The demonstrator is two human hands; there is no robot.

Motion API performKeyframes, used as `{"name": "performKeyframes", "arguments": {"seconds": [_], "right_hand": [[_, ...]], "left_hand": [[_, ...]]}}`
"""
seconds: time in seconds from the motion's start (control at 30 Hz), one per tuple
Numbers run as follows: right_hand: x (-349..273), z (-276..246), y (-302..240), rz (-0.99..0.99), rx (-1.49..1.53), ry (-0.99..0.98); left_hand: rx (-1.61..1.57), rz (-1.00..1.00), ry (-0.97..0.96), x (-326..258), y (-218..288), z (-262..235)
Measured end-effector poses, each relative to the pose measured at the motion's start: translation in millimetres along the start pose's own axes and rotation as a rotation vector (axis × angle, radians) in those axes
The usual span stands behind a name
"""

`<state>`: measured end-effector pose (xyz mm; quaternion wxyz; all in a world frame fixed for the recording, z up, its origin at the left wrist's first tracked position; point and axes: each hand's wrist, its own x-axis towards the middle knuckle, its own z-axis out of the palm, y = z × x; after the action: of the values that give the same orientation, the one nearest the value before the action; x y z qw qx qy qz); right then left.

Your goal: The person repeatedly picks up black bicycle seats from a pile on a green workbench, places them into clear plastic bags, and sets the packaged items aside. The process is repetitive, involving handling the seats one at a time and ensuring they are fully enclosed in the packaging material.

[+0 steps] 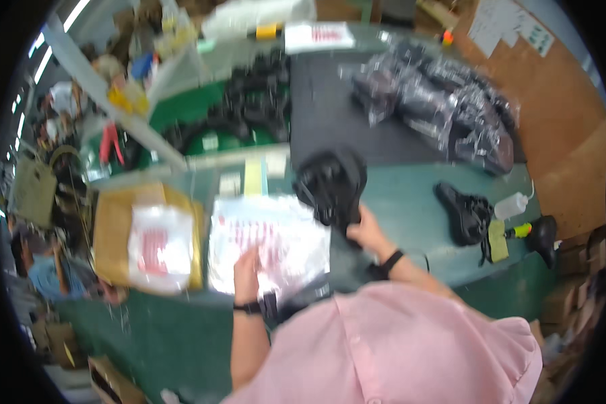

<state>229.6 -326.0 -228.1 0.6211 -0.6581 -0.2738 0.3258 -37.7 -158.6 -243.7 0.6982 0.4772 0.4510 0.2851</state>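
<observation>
My right hand [365,232] is closed on one end of a black shoe [330,185] and holds it above the middle of the green worktable. The shoe is blurred, and its far end points away from me. On the left, my left hand [247,273] is at the near part of a stack of clear plastic bags [289,239] with red print. Its fingers are drawn together on the top bag, though blur hides the fingertips. Another black lace-up shoe [466,214] lies toward the table's right side.
A carton [108,236] with printed bags stands left of the stack. Bagged black shoes [424,101] are heaped on a dark mat [323,94] at the back right. Several black shoes [249,101] line the back left. A white squeeze bottle [512,205] lies at the right.
</observation>
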Motion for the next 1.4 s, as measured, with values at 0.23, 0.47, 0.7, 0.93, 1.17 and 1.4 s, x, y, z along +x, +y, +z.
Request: {"name": "performKeyframes", "arguments": {"seconds": [0.23, 0.47, 0.7, 0.93, 1.17, 1.4], "right_hand": [[-26.1, 20.9, -22.0, -0.243, -0.544, -0.385], [-36.9, 39.2, 5.4, -0.191, -0.884, -0.54], [-24.0, 28.7, -7.4, 0.553, -0.014, -0.491], [-21.0, 14.5, 13.9, 0.11, -0.327, -0.365], [86.8, -128.6, -9.1, -0.026, 0.076, -0.012], [292.1, -108.4, -70.2, 0.076, 0.256, 0.382]], "left_hand": [[0.029, 0.139, 0.107, 4.8, -16.5, 23.7], [0.053, 0.391, 0.122, 2.6, 17.4, 17.4], [0.822, 0.732, -0.313, -57.0, 84.5, 39.8], [0.662, 1.245, -1.039, -96.1, 66.6, 179.9], [0.553, 0.681, -0.874, -47.4, 68.9, 157.8], [1.116, 0.545, -0.485, 17.0, -42.8, 92.2]]}}
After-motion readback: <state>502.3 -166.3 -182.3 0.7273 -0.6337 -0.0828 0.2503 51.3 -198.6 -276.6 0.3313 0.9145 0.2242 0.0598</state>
